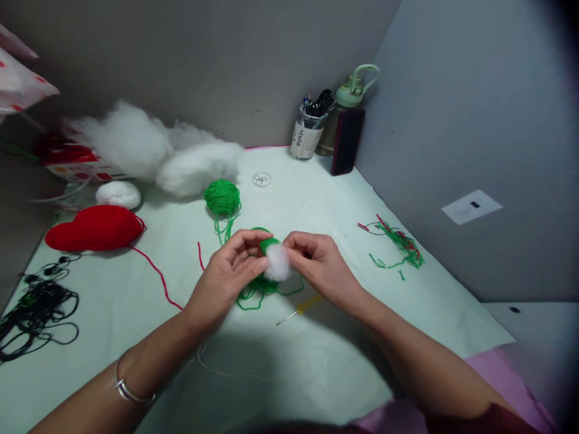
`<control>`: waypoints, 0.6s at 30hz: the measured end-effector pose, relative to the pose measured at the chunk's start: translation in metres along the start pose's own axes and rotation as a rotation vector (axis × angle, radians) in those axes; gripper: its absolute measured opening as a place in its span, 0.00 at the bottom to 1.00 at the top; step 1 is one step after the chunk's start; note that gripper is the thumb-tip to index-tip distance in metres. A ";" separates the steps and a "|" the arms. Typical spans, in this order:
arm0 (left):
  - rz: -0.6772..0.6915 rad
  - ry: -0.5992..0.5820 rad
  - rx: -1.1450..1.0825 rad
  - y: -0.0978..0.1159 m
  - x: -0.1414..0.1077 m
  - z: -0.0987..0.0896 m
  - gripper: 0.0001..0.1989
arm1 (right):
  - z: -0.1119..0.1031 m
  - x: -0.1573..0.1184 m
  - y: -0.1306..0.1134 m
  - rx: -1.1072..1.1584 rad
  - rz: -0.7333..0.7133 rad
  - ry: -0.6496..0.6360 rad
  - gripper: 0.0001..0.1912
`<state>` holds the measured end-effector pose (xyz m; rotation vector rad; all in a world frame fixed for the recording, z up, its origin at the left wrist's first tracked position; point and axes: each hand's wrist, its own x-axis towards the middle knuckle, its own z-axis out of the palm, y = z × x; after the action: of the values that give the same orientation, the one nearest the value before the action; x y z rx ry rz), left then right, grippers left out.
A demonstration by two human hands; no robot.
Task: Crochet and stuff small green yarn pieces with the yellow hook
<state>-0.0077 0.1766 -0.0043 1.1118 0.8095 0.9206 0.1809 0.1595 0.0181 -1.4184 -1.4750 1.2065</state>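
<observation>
My left hand (237, 259) is closed around a small green crocheted piece (268, 243), mostly hidden by the fingers and a white tuft. Between the two hands sits that tuft of white fiber stuffing (278, 263), pinched by my right hand (315, 259) against the green piece. Loose green yarn (253, 299) lies on the table below the hands. A crochet hook with a yellow handle (305, 306) rests just under my right hand. Behind my left hand is a ball of green yarn (222, 197).
At the back left are a big heap of white stuffing (136, 141), a white yarn ball (118, 194) and red yarn (97, 228). Black yarn (40, 307) lies at left, green and red scraps (402, 244) at right. A pen cup (307, 135), bottle (350, 93) and phone (348, 141) stand behind.
</observation>
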 end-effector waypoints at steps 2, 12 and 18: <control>0.002 0.008 0.013 -0.003 0.000 0.001 0.15 | 0.003 0.000 0.002 0.034 -0.008 -0.002 0.13; 0.109 0.172 0.118 -0.004 -0.001 0.008 0.10 | 0.020 -0.014 -0.002 -0.242 -0.334 -0.078 0.12; 0.214 0.156 0.142 -0.008 -0.003 0.008 0.13 | 0.015 -0.004 -0.003 0.076 -0.078 -0.086 0.19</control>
<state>0.0003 0.1694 -0.0098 1.2794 0.9056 1.1538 0.1662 0.1535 0.0168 -1.2615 -1.5123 1.2743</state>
